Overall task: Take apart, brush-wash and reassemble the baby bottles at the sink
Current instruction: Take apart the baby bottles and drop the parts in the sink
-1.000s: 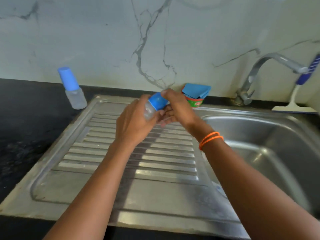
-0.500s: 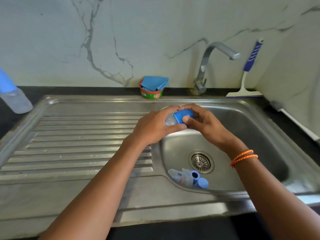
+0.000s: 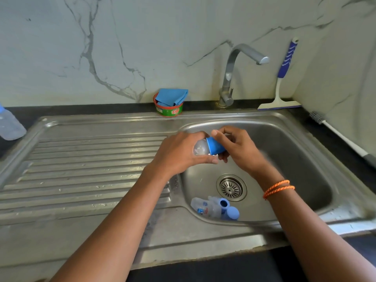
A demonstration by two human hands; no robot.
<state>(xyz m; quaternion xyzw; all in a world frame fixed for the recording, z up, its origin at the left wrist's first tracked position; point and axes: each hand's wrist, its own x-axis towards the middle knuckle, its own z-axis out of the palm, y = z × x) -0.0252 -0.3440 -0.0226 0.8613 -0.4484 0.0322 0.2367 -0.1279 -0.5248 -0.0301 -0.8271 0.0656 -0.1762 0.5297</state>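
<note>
Over the left edge of the sink basin (image 3: pixel 305 151) I hold a small clear baby bottle (image 3: pixel 200 148) on its side. My left hand (image 3: pixel 181 153) grips the clear body. My right hand (image 3: pixel 238 147) grips its blue cap (image 3: pixel 215 147). A second bottle taken apart lies in the basin's front corner: a clear body (image 3: pixel 205 207), a blue ring (image 3: pixel 223 204) and a blue cap (image 3: pixel 233 213). A third bottle (image 3: pixel 10 125) with a blue top stands on the black counter at far left. A bottle brush (image 3: pixel 341 137) with a white handle lies on the counter at right.
The ribbed steel drainboard (image 3: pixel 91 165) stretches to the left of the basin. A green soap tub with a blue cloth (image 3: pixel 169 103) stands at the back wall beside the tap (image 3: pixel 234 78). A blue-handled squeegee (image 3: pixel 281 84) leans on the wall. The drain (image 3: pixel 231 187) sits mid-basin.
Both hands carried the bottle from above the drainboard rightward to over the basin. The view swung right, bringing the parts in the basin and the brush into sight.
</note>
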